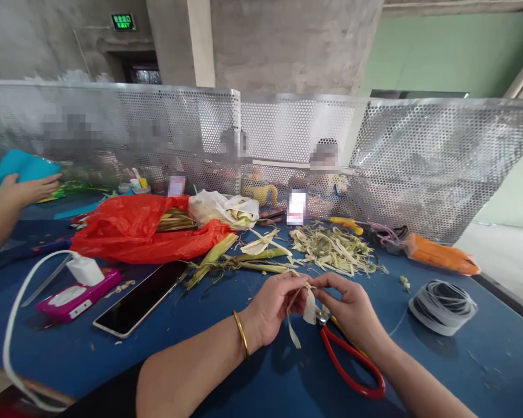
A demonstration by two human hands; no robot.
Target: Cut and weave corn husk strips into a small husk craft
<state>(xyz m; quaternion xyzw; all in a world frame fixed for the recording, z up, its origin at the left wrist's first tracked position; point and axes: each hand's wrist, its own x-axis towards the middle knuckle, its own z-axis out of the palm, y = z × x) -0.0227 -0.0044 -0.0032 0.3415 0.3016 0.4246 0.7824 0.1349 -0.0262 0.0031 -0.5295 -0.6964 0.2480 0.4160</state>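
Note:
My left hand (279,305), with a gold bangle at the wrist, is closed around pale strips of dried husk (309,306) that look like corn husk. Their loose ends dangle below the fingers. My right hand (346,302) pinches the top of the same husk, its fingertips close to those of the left. Under the right hand lies a pair of scissors (353,363) with red looped handles; the blades are mostly hidden. Beyond my hands are whole husk stalks (218,255) and a heap of shredded husk (333,247).
A red plastic bag (122,229) and a white bag (222,203) hold husks. Left are a black phone (142,299) and a pink power strip (76,296). A spool of line (442,307) sits right. A perforated metal screen (296,128) stands behind; another person's hand (26,188) holds a blue packet.

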